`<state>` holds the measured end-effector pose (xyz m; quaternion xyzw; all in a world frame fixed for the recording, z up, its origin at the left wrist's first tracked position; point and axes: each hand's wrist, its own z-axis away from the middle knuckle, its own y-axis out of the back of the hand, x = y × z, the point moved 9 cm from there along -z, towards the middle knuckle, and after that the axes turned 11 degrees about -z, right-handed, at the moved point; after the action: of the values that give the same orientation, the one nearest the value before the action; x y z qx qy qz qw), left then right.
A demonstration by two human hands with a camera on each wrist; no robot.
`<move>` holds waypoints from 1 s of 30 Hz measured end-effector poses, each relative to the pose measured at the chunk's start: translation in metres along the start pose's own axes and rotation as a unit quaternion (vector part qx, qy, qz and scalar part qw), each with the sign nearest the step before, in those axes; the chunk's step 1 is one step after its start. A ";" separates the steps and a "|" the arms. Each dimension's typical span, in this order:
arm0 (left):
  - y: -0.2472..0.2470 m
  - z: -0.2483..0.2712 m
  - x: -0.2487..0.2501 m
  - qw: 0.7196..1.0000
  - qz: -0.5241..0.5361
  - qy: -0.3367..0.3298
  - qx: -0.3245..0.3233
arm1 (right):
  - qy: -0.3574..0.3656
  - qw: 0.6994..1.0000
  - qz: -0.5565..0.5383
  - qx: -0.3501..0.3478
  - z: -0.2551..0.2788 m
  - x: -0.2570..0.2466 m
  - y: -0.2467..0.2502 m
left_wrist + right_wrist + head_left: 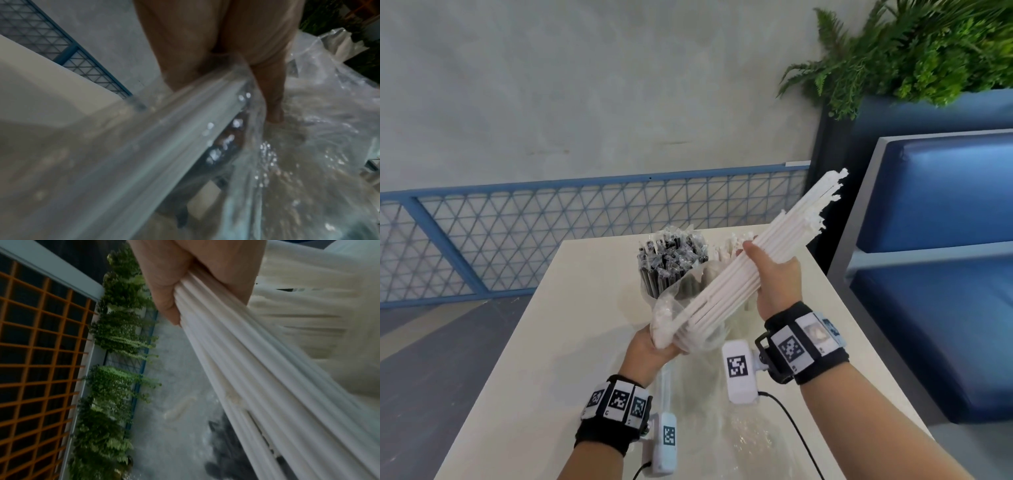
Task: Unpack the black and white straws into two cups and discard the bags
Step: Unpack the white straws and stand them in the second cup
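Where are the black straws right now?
In the head view the black straws stand upright at the table's far end, just behind and left of the white straws held in both hands.

**A count of what is on and over the table**

Two hands are up: one left hand, one right hand. One bundle of white straws, too many to count singly. One bunch of black straws, likewise uncountable. One clear bag in hand. One table. Cups cannot be counted; they are hidden.
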<state>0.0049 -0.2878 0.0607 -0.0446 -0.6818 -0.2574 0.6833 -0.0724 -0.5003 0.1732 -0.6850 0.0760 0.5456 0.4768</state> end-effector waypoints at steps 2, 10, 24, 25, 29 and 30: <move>0.003 0.001 0.002 1.000 -0.009 -0.001 0.019 | 0.016 1.000 -0.002 0.025 -0.007 -0.012 0.005; 0.017 0.001 0.010 0.993 -0.043 -0.030 0.104 | 0.168 0.983 0.034 0.069 -0.020 -0.095 0.010; 0.020 0.005 0.015 0.992 0.018 -0.037 0.118 | 0.127 0.939 0.319 -0.036 -0.020 -0.015 -0.003; 0.018 0.005 0.014 0.992 0.022 -0.038 0.115 | 0.112 0.927 0.353 -0.060 -0.021 -0.009 -0.008; 0.013 0.004 0.013 0.994 0.012 -0.035 0.107 | 0.113 0.917 0.376 -0.072 -0.026 -0.014 -0.019; 0.013 0.004 0.013 0.994 0.012 -0.035 0.106 | 0.145 0.925 0.346 -0.055 -0.023 -0.027 -0.020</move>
<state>0.0055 -0.2791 0.0773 0.0109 -0.7282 -0.1740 0.6628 -0.0544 -0.5177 0.2056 -0.7129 0.3466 0.5745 0.2042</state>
